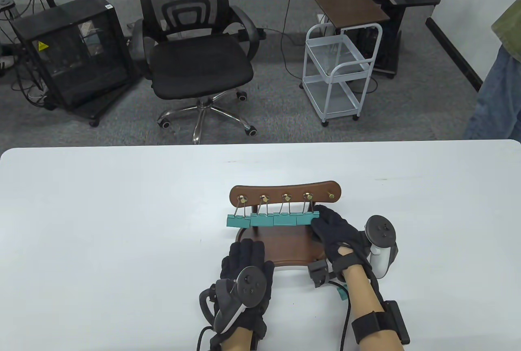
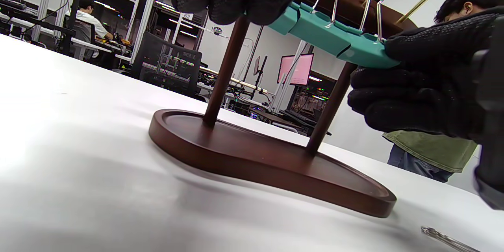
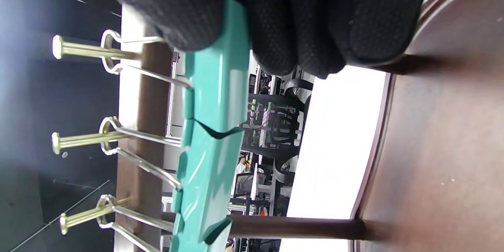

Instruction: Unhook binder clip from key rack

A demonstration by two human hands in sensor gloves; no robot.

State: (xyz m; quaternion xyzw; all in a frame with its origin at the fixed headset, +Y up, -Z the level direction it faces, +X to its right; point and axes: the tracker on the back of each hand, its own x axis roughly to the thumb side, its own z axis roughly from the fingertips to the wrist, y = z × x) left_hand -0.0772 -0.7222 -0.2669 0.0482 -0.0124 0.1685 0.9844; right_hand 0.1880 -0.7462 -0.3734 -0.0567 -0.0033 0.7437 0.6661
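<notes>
A brown wooden key rack (image 1: 285, 191) stands on its base (image 1: 285, 250) in the middle of the white table. Several teal binder clips (image 1: 268, 220) hang by wire loops from its brass hooks; the rightmost hook (image 1: 331, 195) is bare. My right hand (image 1: 319, 216) grips the rightmost hanging clip (image 1: 307, 218) by its teal body. The right wrist view shows the fingers (image 3: 291, 12) around that clip (image 3: 220, 71), its loop still on the hook (image 3: 86, 51). My left hand (image 1: 246, 251) holds nothing, with its fingers at the base's front left edge.
A teal piece (image 1: 341, 293) lies on the table under my right forearm, mostly hidden. A wire handle (image 2: 449, 239) lies on the table near the base. An office chair (image 1: 199, 53) and a white cart (image 1: 338, 70) stand beyond the far edge.
</notes>
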